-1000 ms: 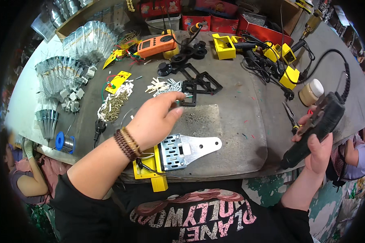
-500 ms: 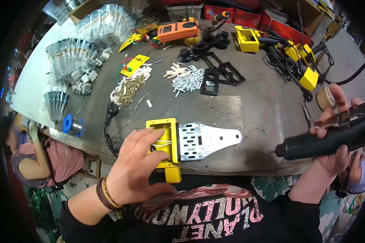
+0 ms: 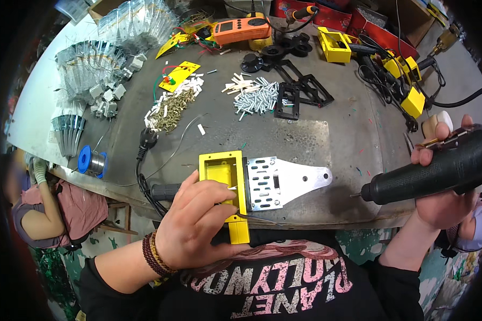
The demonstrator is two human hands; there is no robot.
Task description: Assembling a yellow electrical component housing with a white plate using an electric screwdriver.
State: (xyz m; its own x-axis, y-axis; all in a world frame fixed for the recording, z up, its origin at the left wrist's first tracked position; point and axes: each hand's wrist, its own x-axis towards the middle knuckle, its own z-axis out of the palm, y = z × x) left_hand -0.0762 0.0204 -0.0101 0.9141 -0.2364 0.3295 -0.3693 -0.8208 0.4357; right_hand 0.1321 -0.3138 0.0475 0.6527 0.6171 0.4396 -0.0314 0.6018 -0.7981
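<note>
A yellow plastic housing lies at the table's front edge, with a slotted metal bracket and a flat white metal plate joined to its right side and a black handle on its left. My left hand bends over the housing's open cavity, fingers curled inside. A white wire end shows at the fingertips; most of what they pinch is hidden. My right hand grips a black power screwdriver with a metal lever. Its bit points left, apart from the metal plate.
Behind the housing lie piles of brass screws, silver screws and black frames. An orange multimeter stands at the back. A solder spool sits left; yellow tools with cords lie right. Other people sit at both sides.
My left fingers have closed down into the housing's cavity. The screwdriver has turned in my right hand, its lever side tilting, and its bit has come slightly left. The view has shifted a little.
</note>
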